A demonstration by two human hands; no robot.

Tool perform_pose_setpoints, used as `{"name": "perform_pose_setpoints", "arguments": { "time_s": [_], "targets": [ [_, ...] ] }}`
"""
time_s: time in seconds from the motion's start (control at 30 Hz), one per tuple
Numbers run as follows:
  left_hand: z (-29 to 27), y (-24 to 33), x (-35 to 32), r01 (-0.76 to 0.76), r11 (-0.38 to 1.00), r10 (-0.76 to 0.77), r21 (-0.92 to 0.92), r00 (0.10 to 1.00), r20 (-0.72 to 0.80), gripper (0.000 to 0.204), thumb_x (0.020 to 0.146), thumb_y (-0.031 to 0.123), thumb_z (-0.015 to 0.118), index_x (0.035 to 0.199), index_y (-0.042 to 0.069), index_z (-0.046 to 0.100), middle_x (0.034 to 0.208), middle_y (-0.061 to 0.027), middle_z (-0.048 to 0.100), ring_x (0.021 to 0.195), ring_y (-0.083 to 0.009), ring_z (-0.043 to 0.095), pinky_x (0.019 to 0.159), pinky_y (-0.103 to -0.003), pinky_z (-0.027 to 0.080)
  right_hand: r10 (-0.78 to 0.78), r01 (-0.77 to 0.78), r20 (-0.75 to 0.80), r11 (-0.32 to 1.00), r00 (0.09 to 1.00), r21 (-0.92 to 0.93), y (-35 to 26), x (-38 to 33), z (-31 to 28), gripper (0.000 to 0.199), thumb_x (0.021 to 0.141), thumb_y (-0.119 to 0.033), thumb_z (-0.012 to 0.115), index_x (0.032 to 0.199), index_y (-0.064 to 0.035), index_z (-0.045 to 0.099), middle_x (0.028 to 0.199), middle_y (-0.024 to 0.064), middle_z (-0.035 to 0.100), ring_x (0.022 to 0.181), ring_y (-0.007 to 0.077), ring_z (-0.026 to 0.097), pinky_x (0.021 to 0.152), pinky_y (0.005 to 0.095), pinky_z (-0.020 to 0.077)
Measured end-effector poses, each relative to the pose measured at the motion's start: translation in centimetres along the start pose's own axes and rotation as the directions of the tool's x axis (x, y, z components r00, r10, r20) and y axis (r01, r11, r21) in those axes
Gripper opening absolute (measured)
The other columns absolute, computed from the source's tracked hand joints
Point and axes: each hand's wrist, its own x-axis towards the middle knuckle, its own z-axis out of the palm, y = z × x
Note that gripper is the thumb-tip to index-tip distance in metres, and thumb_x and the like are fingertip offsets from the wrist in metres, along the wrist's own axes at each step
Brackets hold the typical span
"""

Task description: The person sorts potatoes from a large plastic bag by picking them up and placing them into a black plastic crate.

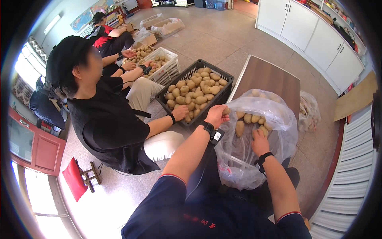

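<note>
A clear plastic bag [238, 171] lies spread wide in front of me, its rim folded over the brown table. Several potatoes [239, 128] rest inside it. At the bag's left rim, beside the black crate [227, 95] heaped with potatoes, my left hand [215, 116] is closed round a potato [226, 111]. My right hand [260, 144] reaches into the bag, its fingers bent against another potato [263, 130]; the fingertips are partly hidden. A co-worker's hand [181, 112] rests on potatoes at the crate's near left corner.
The brown table [270, 75] stands ahead. A white crate [172, 65] of potatoes sits beyond the black one, near other people's hands. A filled plastic bag [309, 111] lies right of the table. A red stool [75, 180] is at lower left; white cabinets [302, 30] line the far right.
</note>
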Motion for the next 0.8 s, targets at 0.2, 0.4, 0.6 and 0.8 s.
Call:
{"name": "perform_pose_setpoints", "arguments": {
  "time_s": [0.2,0.4,0.6,0.8],
  "targets": [
    [-2.3,-0.7,1.8,-0.107,0.983,0.079,-0.15,0.98,-0.18,0.022,0.096,0.02,0.055,0.111,0.005,0.055,0.095,-0.0106,0.06,0.072,-0.0223,0.059,0.063,-0.036,0.057,0.013,-0.013,0.009,1.0,1.0,-0.019,0.7,-0.5,0.4,0.042,0.079,-0.011,0.067,0.119,-0.0073,0.052,0.122,0.0197,0.049,0.095,0.0426,0.061,0.081,0.0495,0.052],
    [-7.0,-0.6,3.3,-0.18,0.977,0.146,-0.118,0.957,-0.25,0.032,0.098,0.015,0.05,0.126,0.001,0.051,0.113,-0.0155,0.057,0.09,-0.0299,0.06,0.082,-0.043,0.055,0.07,-0.07,0.028,0.997,0.997,-0.015,0.5,-1.4,0.5,0.045,0.075,-0.008,0.07,0.116,-0.005,0.051,0.118,0.0214,0.05,0.092,0.0415,0.063,0.078,0.0488,0.0527],
    [-8.6,-0.7,3.8,-0.253,0.947,0.149,-0.196,0.891,-0.43,0.027,0.096,0.023,0.054,0.111,0.001,0.058,0.106,-0.0163,0.062,0.091,-0.0327,0.063,0.076,-0.044,0.055,0.059,-0.056,0.071,0.997,0.996,-0.048,0.2,-2.4,0.4,0.047,0.078,-0.012,0.071,0.118,-0.0057,0.049,0.115,0.019,0.049,0.093,0.0413,0.061,0.077,0.0492,0.0528],
    [-9.6,-1.4,2.8,-0.058,-0.072,0.648,0.996,0.756,0.091,0.038,0.09,0.042,0.06,0.084,0.004,0.066,0.08,-0.0179,0.066,0.08,-0.037,0.064,0.071,-0.045,0.051,0.081,-0.075,0.099,0.995,0.992,-0.062,1.2,-3.5,0.7,0.043,0.079,-0.011,0.068,0.118,-0.0071,0.05,0.115,0.0162,0.05,0.095,0.0401,0.06,0.08,0.0481,0.0522]
  ]
}}
